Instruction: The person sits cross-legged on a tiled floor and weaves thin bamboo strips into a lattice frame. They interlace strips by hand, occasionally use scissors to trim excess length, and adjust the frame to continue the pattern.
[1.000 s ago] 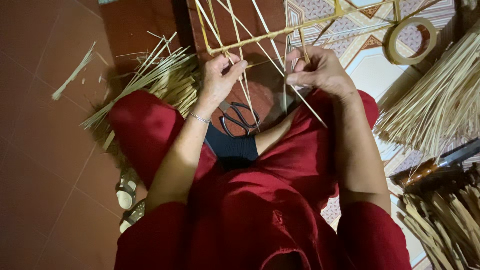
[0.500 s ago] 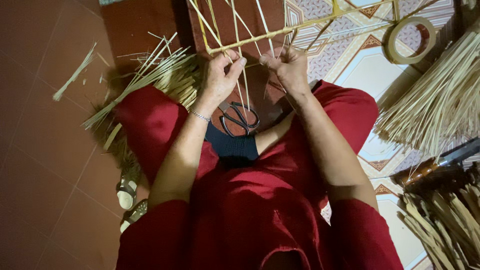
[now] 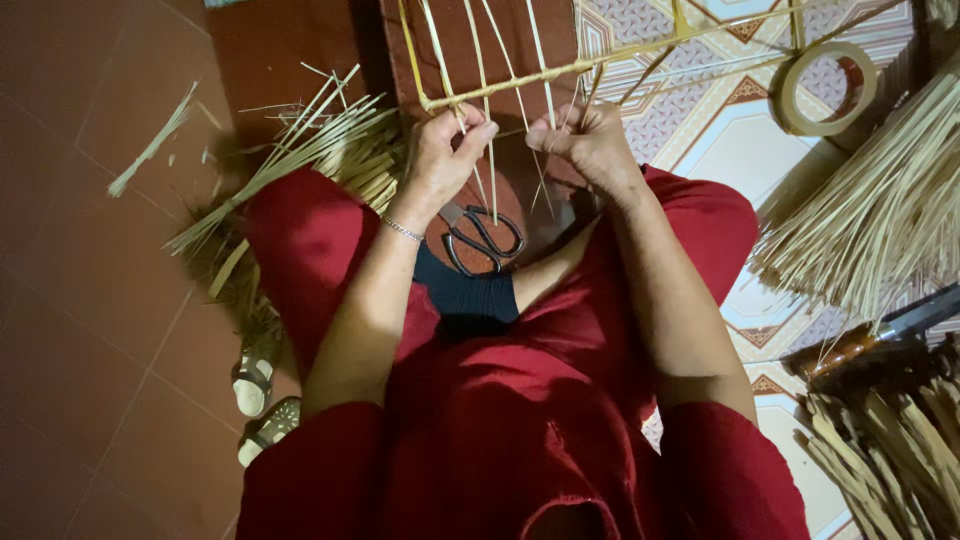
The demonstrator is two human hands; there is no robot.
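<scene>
Currently: both hands work thin strips on a bamboo frame (image 3: 600, 62).
Left hand (image 3: 440, 160) pinches one strip (image 3: 488, 150) below the frame's crossbar; right hand (image 3: 590, 145) is clenched around others, keeping them taut. Scissors (image 3: 483, 238) lie on the lap, below the frame.

We have a frame of thin pale bamboo strips (image 3: 560, 70) in front of us, its long horizontal bar running left to right and tilting slightly upward to the right. Several narrow upright strips (image 3: 485, 110) cross that bar and hang below it, spread a little like a fan. Their lower ends reach down over a dark brown board. The strips are flat, straw-coloured and slightly bowed. Further slats of the same frame stretch off to the right above the patterned tiled floor.
</scene>
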